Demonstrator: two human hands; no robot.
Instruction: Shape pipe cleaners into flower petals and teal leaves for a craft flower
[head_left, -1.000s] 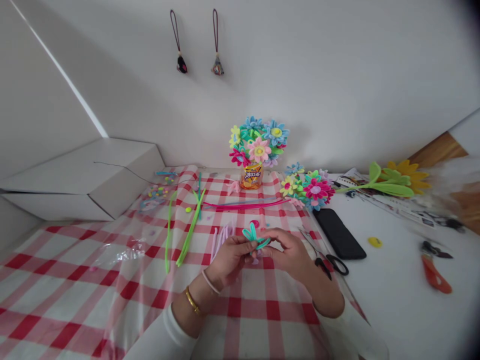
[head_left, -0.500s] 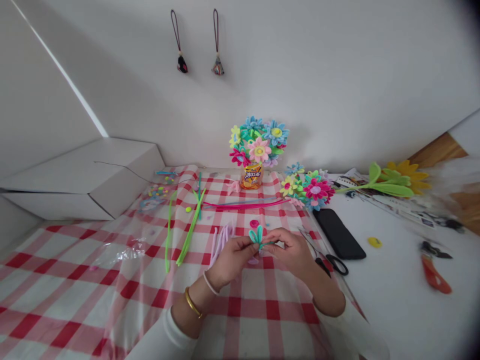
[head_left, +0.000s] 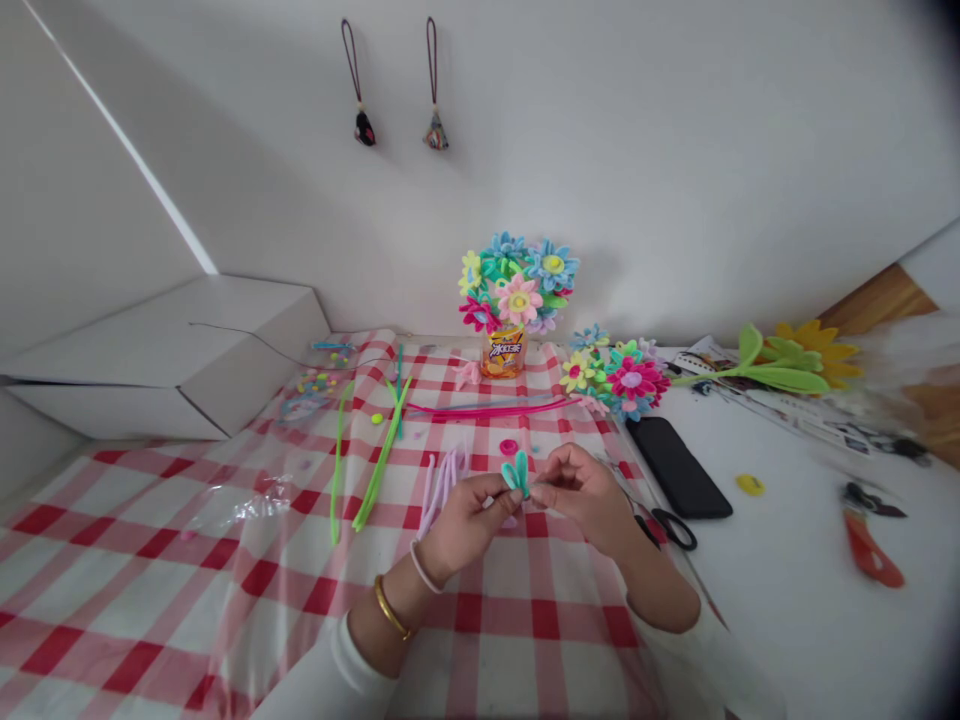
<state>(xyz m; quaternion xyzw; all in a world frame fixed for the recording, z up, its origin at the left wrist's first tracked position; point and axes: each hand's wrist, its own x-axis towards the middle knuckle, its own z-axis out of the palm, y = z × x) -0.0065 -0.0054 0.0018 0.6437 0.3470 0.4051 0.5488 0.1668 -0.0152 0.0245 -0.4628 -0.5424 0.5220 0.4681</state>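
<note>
A teal-green pipe cleaner (head_left: 516, 473), bent into small upright petal loops, is pinched at its base between the thumb and finger of my left hand (head_left: 471, 518). Close by on its right, my right hand (head_left: 581, 495) has thumb and forefinger pressed together. What those fingertips hold, if anything, is too small to make out. Lilac pipe cleaners (head_left: 444, 488) lie on the cloth just beyond my left hand. A magenta coil (head_left: 508, 447) rests behind the green loops. Black-handled scissors (head_left: 673, 530) lie partly hidden by my right forearm.
Pipe-cleaner flowers fill an orange-labelled jar (head_left: 502, 354); a second bunch (head_left: 630, 376) lies beside it. Green pipe cleaners (head_left: 382, 460) and magenta ones (head_left: 491, 409) lie on the checked cloth (head_left: 300, 610). A phone (head_left: 679, 468), red-handled pliers (head_left: 870, 545) and a white box (head_left: 247, 350) flank it.
My right hand has shifted slightly up and right relative to the green loops. The green strand that ran to its fingers no longer shows clearly. The left hand keeps its pinch.
</note>
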